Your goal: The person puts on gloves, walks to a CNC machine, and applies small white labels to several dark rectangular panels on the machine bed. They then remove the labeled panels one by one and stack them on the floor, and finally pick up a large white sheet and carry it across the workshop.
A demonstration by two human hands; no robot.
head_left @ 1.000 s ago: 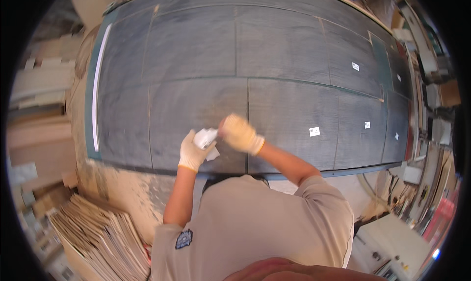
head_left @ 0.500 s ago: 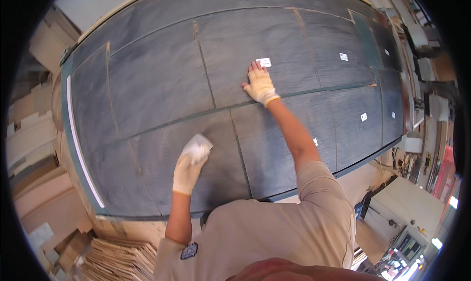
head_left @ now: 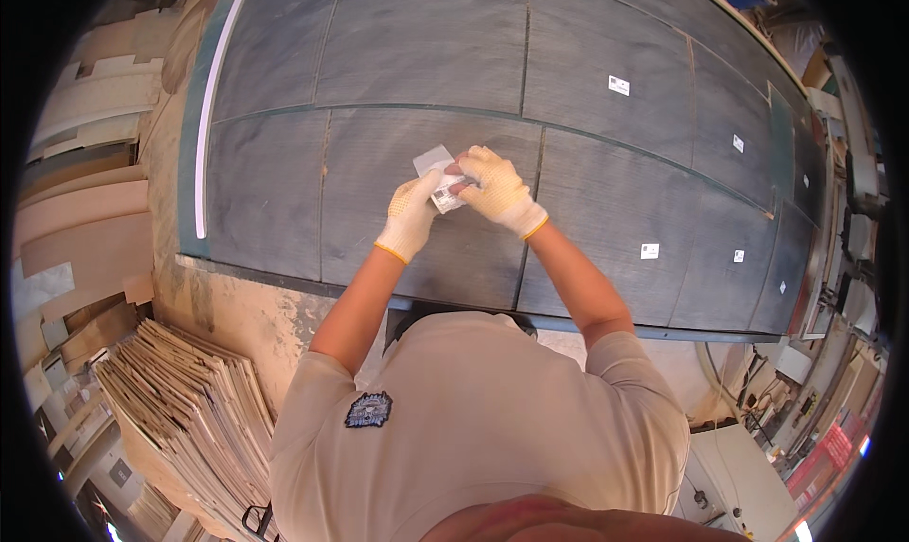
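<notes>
The small white paper labels with dark print point(head_left: 445, 199) are at the centre of the frame, above the dark grey wood-grain panels point(head_left: 417, 258). Your left hand in a cream knitted glove point(head_left: 410, 215) pinches them; your right hand in a matching glove with bare fingertips point(head_left: 497, 190) meets their right edge, though whether it pinches cannot be told. Judged light, thin, flexible, easily creased, possibly tacky-backed: hold by the edges. Print is too small to read, as on the white rectangular label point(head_left: 650, 250) at right of centre. Your beige shirt bears a dark embroidered patch point(head_left: 367, 409), lower left of centre.
</notes>
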